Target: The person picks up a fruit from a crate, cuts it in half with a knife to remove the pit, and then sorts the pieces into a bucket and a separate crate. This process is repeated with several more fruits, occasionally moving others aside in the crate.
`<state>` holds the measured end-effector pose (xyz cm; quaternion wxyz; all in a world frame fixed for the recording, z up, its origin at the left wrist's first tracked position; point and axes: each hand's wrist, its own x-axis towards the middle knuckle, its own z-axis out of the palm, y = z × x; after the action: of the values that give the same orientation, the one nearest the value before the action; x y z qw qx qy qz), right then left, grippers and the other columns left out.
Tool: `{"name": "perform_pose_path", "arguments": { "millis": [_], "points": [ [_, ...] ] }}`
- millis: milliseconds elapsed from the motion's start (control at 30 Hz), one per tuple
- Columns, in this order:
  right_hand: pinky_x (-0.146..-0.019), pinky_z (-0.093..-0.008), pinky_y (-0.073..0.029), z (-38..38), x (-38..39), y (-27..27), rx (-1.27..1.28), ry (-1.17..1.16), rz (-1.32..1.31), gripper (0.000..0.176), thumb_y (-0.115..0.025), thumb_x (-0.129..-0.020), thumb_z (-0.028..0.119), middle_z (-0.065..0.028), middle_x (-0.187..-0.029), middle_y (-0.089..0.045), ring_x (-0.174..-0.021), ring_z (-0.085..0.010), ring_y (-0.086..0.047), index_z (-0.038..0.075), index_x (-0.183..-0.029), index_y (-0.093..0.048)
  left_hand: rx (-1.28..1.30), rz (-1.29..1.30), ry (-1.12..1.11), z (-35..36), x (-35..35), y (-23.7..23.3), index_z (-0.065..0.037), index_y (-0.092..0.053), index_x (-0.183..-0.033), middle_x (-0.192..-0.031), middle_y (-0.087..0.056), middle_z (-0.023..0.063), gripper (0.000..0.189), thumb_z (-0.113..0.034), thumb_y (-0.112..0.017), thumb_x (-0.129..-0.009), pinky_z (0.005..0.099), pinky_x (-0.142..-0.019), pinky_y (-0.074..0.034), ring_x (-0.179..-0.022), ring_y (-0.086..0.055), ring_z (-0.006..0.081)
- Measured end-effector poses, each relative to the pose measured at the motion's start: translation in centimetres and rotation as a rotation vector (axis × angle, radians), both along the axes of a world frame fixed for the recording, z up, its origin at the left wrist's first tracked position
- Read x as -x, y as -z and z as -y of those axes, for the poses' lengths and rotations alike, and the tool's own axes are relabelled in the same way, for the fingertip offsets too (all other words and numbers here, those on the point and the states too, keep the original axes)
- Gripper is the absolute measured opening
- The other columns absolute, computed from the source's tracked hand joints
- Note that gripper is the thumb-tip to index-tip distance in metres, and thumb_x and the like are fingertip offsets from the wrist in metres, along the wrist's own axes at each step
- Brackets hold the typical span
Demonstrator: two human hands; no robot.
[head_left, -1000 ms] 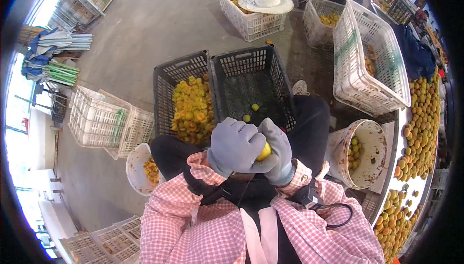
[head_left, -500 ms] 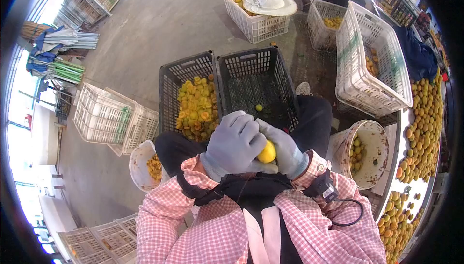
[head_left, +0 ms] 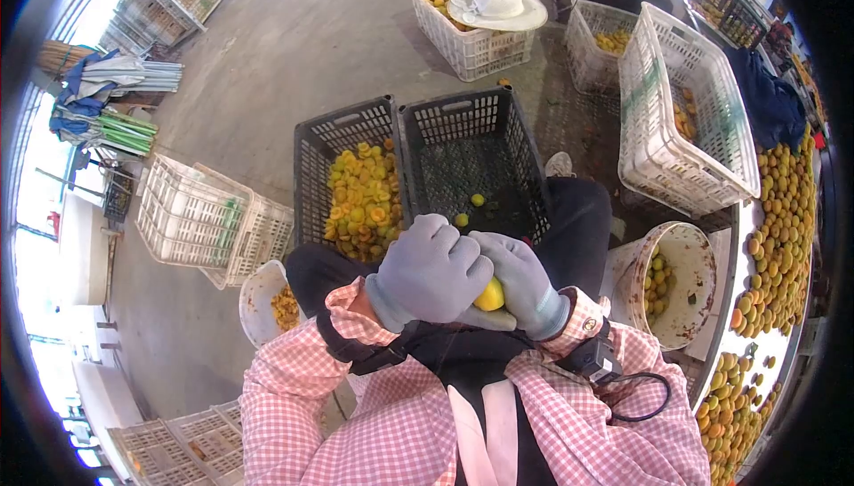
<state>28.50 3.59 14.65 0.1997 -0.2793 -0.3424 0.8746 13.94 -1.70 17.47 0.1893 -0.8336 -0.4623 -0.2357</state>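
Both my hands wear grey gloves and meet in front of my lap. Between them is a smooth yellow fruit (head_left: pixel 489 295), partly covered by my fingers. My right hand (head_left: pixel 523 283) is closed round its side and underside. My left hand (head_left: pixel 425 271) is curled into a fist over its near left side; what its fingers hold, if anything, is hidden. Just beyond my hands stands a black crate (head_left: pixel 463 105) with two small green-yellow pieces (head_left: pixel 478 200) on its floor. Left of it, another black crate (head_left: pixel 345 116) holds many yellow cut fruit pieces (head_left: pixel 363 185).
A white bucket of fruit (head_left: pixel 696 250) stands right of my knee, a white bucket with orange scraps (head_left: pixel 253 295) at left. White crates (head_left: pixel 191 219) lean at left; a tall white crate (head_left: pixel 729 157) stands at right. A white hat (head_left: pixel 498 1) tops another crate. Another person sits behind.
A second small green-yellow piece now lies in the right black crate. My left hand has shifted slightly over the fruit, and less of the fruit shows.
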Motion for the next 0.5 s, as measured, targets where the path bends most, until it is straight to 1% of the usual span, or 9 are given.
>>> {"name": "perform_pose_path", "arguments": {
  "millis": [67,100,167,233,300,333,400,433,500],
  "points": [
    [-0.067,-0.021,-0.047,0.5,0.1,0.3,-0.004,0.033,-0.059,0.026,-0.048,-0.098,0.025,0.0,-0.084,-0.062,-0.074,-0.0057,-0.056,0.003,-0.093,-0.062,-0.005,-0.013,0.025,0.1,0.1,0.0,-0.01,-0.048,-0.058,-0.058,-0.042,0.0027,0.043,-0.046,-0.069,-0.049,0.0333,-0.06,-0.043,-0.052,-0.048,0.0221],
    [-0.065,-0.0208,-0.046,0.7,0.0,0.4,-0.011,0.065,-0.116,0.025,-0.049,-0.098,0.024,0.0005,-0.082,-0.061,-0.072,-0.0051,-0.055,0.004,-0.09,-0.061,-0.007,-0.01,0.02,0.2,-0.1,0.0,-0.01,-0.048,-0.058,-0.058,-0.042,0.0027,0.043,-0.046,-0.069,-0.049,0.0333,-0.06,-0.043,-0.052,-0.048,0.0221],
    [-0.062,-0.0211,-0.044,1.2,0.1,-0.3,-0.003,0.106,-0.127,0.024,-0.049,-0.098,0.024,0.0017,-0.08,-0.059,-0.069,-0.0046,-0.053,0.005,-0.086,-0.06,0.026,0.198,0.036,0.3,-0.4,-0.1,-0.009,-0.047,-0.057,-0.057,-0.043,0.0043,0.048,-0.05,-0.072,-0.055,0.0323,-0.052,-0.041,-0.049,-0.047,0.024],
    [-0.059,-0.0214,-0.042,1.8,-0.1,-0.6,0.008,0.148,-0.132,0.025,-0.049,-0.098,0.023,0.0029,-0.077,-0.057,-0.067,-0.004,-0.05,0.006,-0.083,-0.058,0.017,0.243,0.04,0.2,-0.6,-0.6,-0.01,-0.047,-0.057,-0.057,-0.045,0.0039,0.049,-0.053,-0.071,-0.06,0.0321,-0.051,-0.039,-0.049,-0.047,0.0223],
    [-0.056,-0.0232,-0.038,2.1,-0.2,-0.7,-0.175,0.231,-0.093,0.027,-0.048,-0.098,0.023,0.0031,-0.072,-0.053,-0.065,-0.0047,-0.046,0.006,-0.079,-0.055,0.003,0.287,0.042,0.1,-0.9,-0.9,-0.011,-0.047,-0.058,-0.058,-0.046,0.0035,0.052,-0.057,-0.07,-0.065,0.032,-0.051,-0.038,-0.049,-0.047,0.0207],
    [-0.056,-0.0232,-0.038,2.1,-0.4,-0.9,-0.176,0.23,-0.095,0.027,-0.048,-0.098,0.023,0.0031,-0.072,-0.053,-0.065,-0.0047,-0.046,0.006,-0.079,-0.055,0.011,0.343,0.042,0.3,-1.2,-0.9,-0.011,-0.047,-0.058,-0.058,-0.046,0.0035,0.049,-0.053,-0.07,-0.066,0.0327,-0.049,-0.038,-0.048,-0.046,0.0216],
    [-0.055,-0.025,-0.036,2.3,-0.9,-1.4,-0.416,0.29,-0.075,0.028,-0.044,-0.098,0.02,-0.0012,-0.07,-0.051,-0.063,-0.0084,-0.046,0.003,-0.078,-0.054,0.02,0.404,0.047,0.6,-1.7,-0.8,-0.011,-0.047,-0.058,-0.058,-0.046,0.0035,0.046,-0.05,-0.07,-0.067,0.0334,-0.048,-0.037,-0.047,-0.046,0.0225],
    [-0.056,-0.0255,-0.037,1.9,-1.1,-1.4,-0.882,0.35,-0.035,0.028,-0.042,-0.097,0.018,-0.0066,-0.069,-0.051,-0.063,-0.013,-0.048,0.001,-0.078,-0.054,0.045,0.506,0.066,0.6,-1.9,-0.8,-0.01,-0.047,-0.059,-0.058,-0.046,0.0038,0.043,-0.046,-0.07,-0.068,0.0339,-0.047,-0.037,-0.048,-0.046,0.023],
    [-0.055,-0.0264,-0.037,2.0,-0.9,-1.8,-0.838,0.416,-0.082,0.026,-0.043,-0.095,0.017,-0.0084,-0.069,-0.05,-0.062,-0.0157,-0.049,0.0,-0.079,-0.054,0.069,0.611,0.084,0.9,-2.6,-0.2,-0.009,-0.048,-0.06,-0.058,-0.046,0.0042,0.04,-0.041,-0.069,-0.07,0.0344,-0.046,-0.037,-0.048,-0.046,0.0236]
  ]
}}
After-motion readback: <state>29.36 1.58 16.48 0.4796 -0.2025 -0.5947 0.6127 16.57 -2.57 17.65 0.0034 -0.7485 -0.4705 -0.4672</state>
